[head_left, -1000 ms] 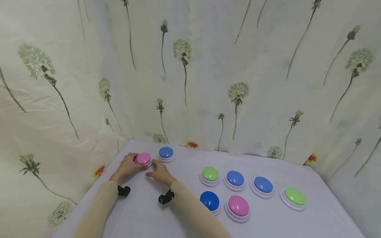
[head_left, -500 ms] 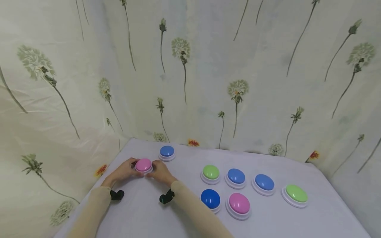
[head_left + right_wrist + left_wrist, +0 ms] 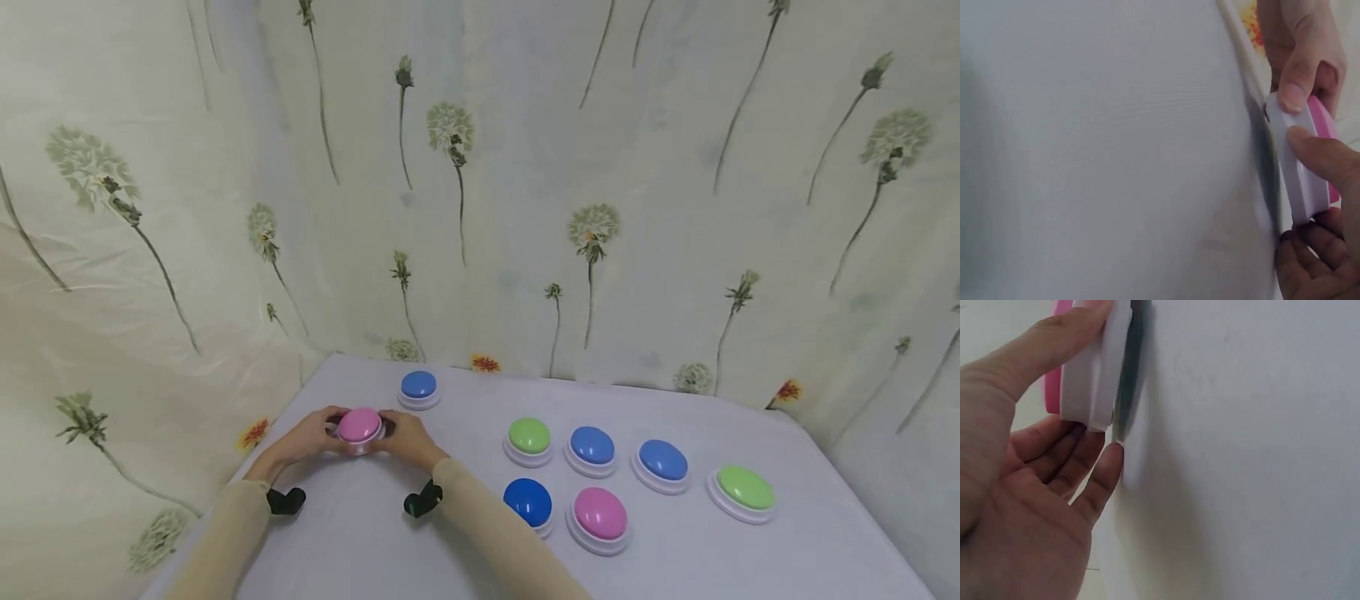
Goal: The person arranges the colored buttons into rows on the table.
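A pink push button (image 3: 359, 424) with a white round base is held between both hands at the table's left side. My left hand (image 3: 306, 437) grips its left edge, thumb along the white base in the left wrist view, fingers curled at the far rim. From the other side my right hand (image 3: 410, 439) holds the rim, and in the right wrist view its thumb (image 3: 1322, 153) presses the base's side. A dark shadow shows under the base in both wrist views. Just behind stands a blue button (image 3: 418, 385), apart from the hands.
To the right on the white table (image 3: 360, 542) stand several buttons: a green one (image 3: 529, 436), light blue ones (image 3: 592, 446), a dark blue one (image 3: 528, 502) partly behind the right sleeve, another pink one (image 3: 600, 512). A flowered curtain (image 3: 517, 208) hangs behind.
The pink button has moved toward me, away from the blue one, with both hands. My right hand, loosely beside it a second ago, has closed on its rim.
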{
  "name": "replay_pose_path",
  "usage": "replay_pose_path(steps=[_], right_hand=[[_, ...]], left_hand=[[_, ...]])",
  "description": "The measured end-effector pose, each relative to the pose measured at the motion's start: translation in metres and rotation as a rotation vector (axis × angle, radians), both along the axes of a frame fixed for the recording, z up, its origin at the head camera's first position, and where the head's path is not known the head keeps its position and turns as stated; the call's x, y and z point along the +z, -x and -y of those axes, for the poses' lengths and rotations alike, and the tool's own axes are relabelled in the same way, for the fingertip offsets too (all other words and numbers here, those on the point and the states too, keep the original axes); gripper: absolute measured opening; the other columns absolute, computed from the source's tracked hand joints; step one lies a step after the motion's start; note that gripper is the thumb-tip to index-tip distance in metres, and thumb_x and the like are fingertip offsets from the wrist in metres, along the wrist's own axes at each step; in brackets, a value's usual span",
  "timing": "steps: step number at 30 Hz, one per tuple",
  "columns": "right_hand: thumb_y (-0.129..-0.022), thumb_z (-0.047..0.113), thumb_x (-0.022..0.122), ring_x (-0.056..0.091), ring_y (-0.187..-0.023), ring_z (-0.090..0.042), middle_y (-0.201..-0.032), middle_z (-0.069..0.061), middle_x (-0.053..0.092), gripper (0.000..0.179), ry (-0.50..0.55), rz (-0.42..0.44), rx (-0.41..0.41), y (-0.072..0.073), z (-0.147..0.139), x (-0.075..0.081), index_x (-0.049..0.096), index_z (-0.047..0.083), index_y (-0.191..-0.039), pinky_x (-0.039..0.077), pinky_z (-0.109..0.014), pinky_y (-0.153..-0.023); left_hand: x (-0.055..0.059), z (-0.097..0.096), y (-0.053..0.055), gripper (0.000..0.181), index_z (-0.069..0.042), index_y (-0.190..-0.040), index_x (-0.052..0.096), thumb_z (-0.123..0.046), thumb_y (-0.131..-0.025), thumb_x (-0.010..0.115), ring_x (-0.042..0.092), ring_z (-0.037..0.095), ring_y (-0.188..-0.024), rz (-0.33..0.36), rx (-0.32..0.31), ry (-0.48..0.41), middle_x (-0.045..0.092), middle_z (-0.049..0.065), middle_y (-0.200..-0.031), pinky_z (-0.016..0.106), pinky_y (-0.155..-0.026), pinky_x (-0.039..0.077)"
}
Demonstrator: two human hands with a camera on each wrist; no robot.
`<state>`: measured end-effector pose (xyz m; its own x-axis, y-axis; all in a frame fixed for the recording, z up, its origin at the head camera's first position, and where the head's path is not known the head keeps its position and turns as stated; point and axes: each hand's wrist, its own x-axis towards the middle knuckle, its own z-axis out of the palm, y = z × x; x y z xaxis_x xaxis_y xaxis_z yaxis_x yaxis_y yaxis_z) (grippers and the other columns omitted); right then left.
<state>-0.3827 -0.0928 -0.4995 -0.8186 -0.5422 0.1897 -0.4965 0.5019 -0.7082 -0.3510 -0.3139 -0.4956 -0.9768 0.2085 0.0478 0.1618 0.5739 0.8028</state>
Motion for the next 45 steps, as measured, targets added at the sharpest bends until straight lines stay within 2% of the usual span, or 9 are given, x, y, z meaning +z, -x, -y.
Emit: replay_pose_path(steps=[4,7,13,19,22,27,35,40,45], right_hand=[[-0.079,0.033,0.079,0.059,-0.114,-0.015,-0.124,-0.005,0.065,0.062,0.022,0.009,0.024,-0.001,-0.011,0.005,0.057,0.008,-0.131,0.048,-0.028,-0.099],[-0.079,0.034,0.078,0.061,-0.107,-0.013,-0.12,-0.004,0.067,0.06,0.067,0.0,0.043,-0.004,-0.022,0.012,0.059,0.009,-0.129,0.051,-0.027,-0.093],[-0.079,0.038,0.078,0.063,-0.11,-0.015,-0.122,-0.003,0.066,0.059,0.107,-0.025,0.054,-0.014,-0.046,0.03,0.059,0.011,-0.129,0.052,-0.029,-0.094],[-0.078,0.041,0.078,0.062,-0.115,-0.017,-0.129,-0.002,0.063,0.066,0.088,-0.024,0.043,-0.031,-0.078,0.049,0.056,0.014,-0.134,0.052,-0.028,-0.094],[-0.077,0.042,0.079,0.062,-0.116,-0.018,-0.129,-0.002,0.063,0.066,0.094,-0.013,0.048,-0.043,-0.1,0.055,0.057,0.015,-0.133,0.052,-0.031,-0.095],[-0.077,0.042,0.08,0.061,-0.118,-0.022,-0.13,-0.004,0.061,0.066,0.106,-0.005,0.019,-0.066,-0.135,0.063,0.056,0.013,-0.132,0.051,-0.038,-0.096],[-0.076,0.045,0.079,0.06,-0.12,-0.023,-0.131,-0.004,0.061,0.07,0.116,0.023,-0.034,-0.102,-0.187,0.075,0.055,0.014,-0.133,0.051,-0.042,-0.097],[-0.075,0.043,0.08,0.061,-0.117,-0.023,-0.128,-0.005,0.061,0.07,0.126,0.004,-0.066,-0.126,-0.219,0.078,0.056,0.011,-0.132,0.052,-0.038,-0.094],[-0.073,0.039,0.083,0.061,-0.115,-0.02,-0.125,-0.001,0.063,0.065,0.161,-0.024,-0.084,-0.151,-0.255,0.075,0.058,0.015,-0.129,0.052,-0.034,-0.094]], left_hand=[[0.007,-0.006,-0.006,0.074,0.001,-0.136,0.045,-0.025,-0.077,0.081,0.053,0.03,-0.114,-0.035,-0.033,-0.014,0.053,0.019,-0.132,0.041,-0.094,0.047],[0.016,-0.014,-0.009,0.072,0.0,-0.136,0.046,-0.025,-0.078,0.079,0.051,0.033,-0.119,-0.057,-0.064,-0.043,0.052,0.019,-0.135,0.046,-0.097,0.047],[0.03,-0.033,-0.014,0.068,-0.006,-0.135,0.049,-0.027,-0.078,0.08,0.049,0.033,-0.124,-0.077,-0.094,-0.069,0.053,0.014,-0.135,0.054,-0.103,0.043],[0.05,-0.065,-0.032,0.068,-0.008,-0.132,0.052,-0.028,-0.075,0.083,0.052,0.03,-0.117,-0.135,-0.112,-0.083,0.057,0.011,-0.129,0.057,-0.101,0.042],[0.058,-0.085,-0.044,0.068,-0.009,-0.13,0.054,-0.03,-0.073,0.084,0.053,0.028,-0.116,-0.159,-0.126,-0.07,0.058,0.008,-0.127,0.059,-0.102,0.04],[0.067,-0.115,-0.058,0.067,-0.012,-0.131,0.055,-0.032,-0.074,0.084,0.055,0.026,-0.117,-0.19,-0.196,-0.049,0.058,0.005,-0.125,0.058,-0.104,0.039],[0.082,-0.162,-0.081,0.066,-0.015,-0.13,0.057,-0.037,-0.073,0.083,0.056,0.018,-0.117,-0.206,-0.269,0.005,0.059,-0.004,-0.125,0.046,-0.101,0.047],[0.089,-0.191,-0.097,0.065,-0.013,-0.13,0.058,-0.036,-0.075,0.082,0.056,0.016,-0.114,-0.224,-0.333,0.021,0.058,-0.004,-0.122,0.038,-0.099,0.049],[0.09,-0.224,-0.116,0.064,-0.012,-0.126,0.06,-0.038,-0.072,0.083,0.057,0.013,-0.108,-0.28,-0.372,0.043,0.058,-0.006,-0.116,0.032,-0.096,0.051]])
